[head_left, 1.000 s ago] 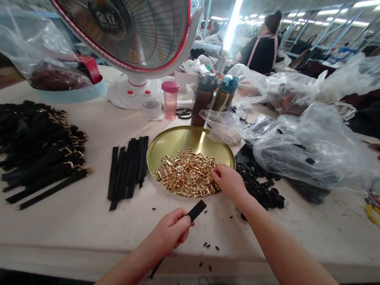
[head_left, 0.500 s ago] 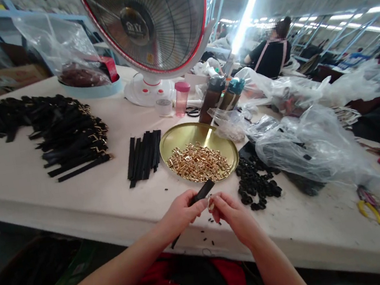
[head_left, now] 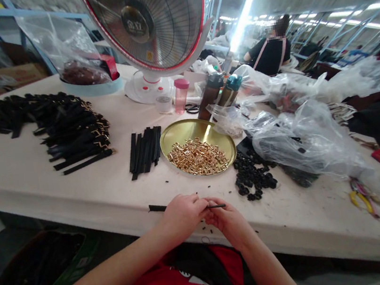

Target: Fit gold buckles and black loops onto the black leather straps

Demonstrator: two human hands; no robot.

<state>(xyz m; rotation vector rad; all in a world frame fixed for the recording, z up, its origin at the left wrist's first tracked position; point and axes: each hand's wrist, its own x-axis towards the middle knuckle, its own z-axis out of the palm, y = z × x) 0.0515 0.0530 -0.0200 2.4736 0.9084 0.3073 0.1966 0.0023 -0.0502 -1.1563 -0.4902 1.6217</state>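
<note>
A narrow black strap (head_left: 157, 208) runs through my two hands, which meet just above the table's front edge. My left hand (head_left: 181, 217) is closed over its middle, with the back of the hand turned up. The other end of the strap sticks out over the fingers of my right hand (head_left: 229, 224), which are curled and closed around it from below. Any gold buckle between the fingers is hidden. Beyond my hands lies a round gold tray (head_left: 170, 133) bearing a heap of small gold buckles (head_left: 197, 158). Several loose black straps (head_left: 144, 150) lie left of the tray.
Finished-looking black straps with gold ends (head_left: 78, 135) are piled at left. Black rings (head_left: 254, 175) and a clear plastic bag (head_left: 308, 144) lie right of the tray, with yellow-handled pliers (head_left: 361, 200) farther right. Bottles (head_left: 212, 94) and a fan (head_left: 147, 25) stand behind.
My hands have come together and turned. The strap, which pointed up and away, now lies nearly level across both hands. The gold buckle seen at my right fingertips is now hidden.
</note>
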